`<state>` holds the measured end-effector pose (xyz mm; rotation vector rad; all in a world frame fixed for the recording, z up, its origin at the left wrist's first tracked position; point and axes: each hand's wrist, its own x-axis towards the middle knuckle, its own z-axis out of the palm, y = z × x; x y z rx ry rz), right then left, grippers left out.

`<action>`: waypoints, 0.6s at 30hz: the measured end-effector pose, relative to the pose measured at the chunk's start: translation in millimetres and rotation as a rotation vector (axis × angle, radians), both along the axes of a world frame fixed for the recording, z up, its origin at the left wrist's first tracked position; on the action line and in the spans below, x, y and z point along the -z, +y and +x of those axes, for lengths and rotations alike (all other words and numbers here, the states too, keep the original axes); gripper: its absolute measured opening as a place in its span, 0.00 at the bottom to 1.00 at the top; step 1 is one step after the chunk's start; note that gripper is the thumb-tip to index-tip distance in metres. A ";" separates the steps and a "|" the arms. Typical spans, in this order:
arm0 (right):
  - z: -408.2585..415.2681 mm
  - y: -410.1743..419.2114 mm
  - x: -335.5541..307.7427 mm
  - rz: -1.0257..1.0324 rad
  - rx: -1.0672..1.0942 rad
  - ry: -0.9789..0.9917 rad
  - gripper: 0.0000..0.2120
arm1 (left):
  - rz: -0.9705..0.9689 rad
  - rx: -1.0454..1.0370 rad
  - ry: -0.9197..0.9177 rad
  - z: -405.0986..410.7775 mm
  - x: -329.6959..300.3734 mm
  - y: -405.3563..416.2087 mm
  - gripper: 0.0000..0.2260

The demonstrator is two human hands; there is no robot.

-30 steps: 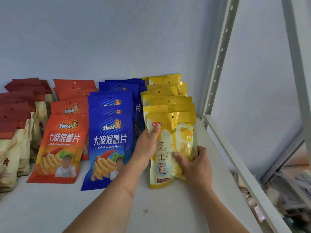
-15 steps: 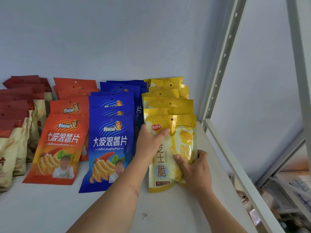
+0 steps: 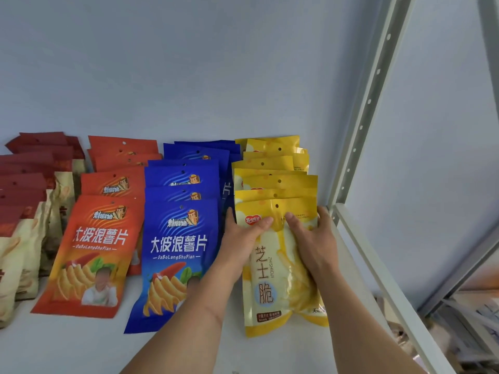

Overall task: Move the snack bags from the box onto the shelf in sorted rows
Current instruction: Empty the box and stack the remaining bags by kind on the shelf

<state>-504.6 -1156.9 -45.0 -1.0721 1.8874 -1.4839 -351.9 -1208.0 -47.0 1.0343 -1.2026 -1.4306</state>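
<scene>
Both hands grip the front yellow bag (image 3: 272,282) near its top: the left hand (image 3: 244,238) curls around its left edge, the right hand (image 3: 313,238) around its right. It lies on the white shelf (image 3: 67,346), heading the yellow row (image 3: 275,168) beside the blue row (image 3: 183,201), orange row (image 3: 113,184) and dark red row (image 3: 24,184).

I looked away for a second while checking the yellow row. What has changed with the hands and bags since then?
The right hand moved from the front yellow bag's lower part up to its top, beside the left hand. Both hold it. The other rows stayed put.
</scene>
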 end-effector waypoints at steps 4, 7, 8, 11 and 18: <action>0.8 -3.0 8.7 -0.068 0.020 -0.090 0.40 | 0.000 0.179 0.021 2.3 -8.9 -0.4 0.22; 2.0 -1.7 9.2 -0.135 -0.004 -0.122 0.34 | -0.014 0.238 0.006 5.1 -11.7 1.5 0.17; 2.9 -1.6 10.5 -0.148 -0.007 -0.134 0.33 | -0.021 0.254 0.000 5.8 -11.9 1.1 0.17; 3.3 -3.5 12.5 -0.156 -0.015 -0.164 0.34 | -0.046 0.251 -0.046 7.7 -13.4 -2.7 0.15; 0.9 -9.9 15.0 -0.043 -0.026 -0.235 0.41 | -0.152 0.166 -0.147 6.0 -2.8 -7.0 0.20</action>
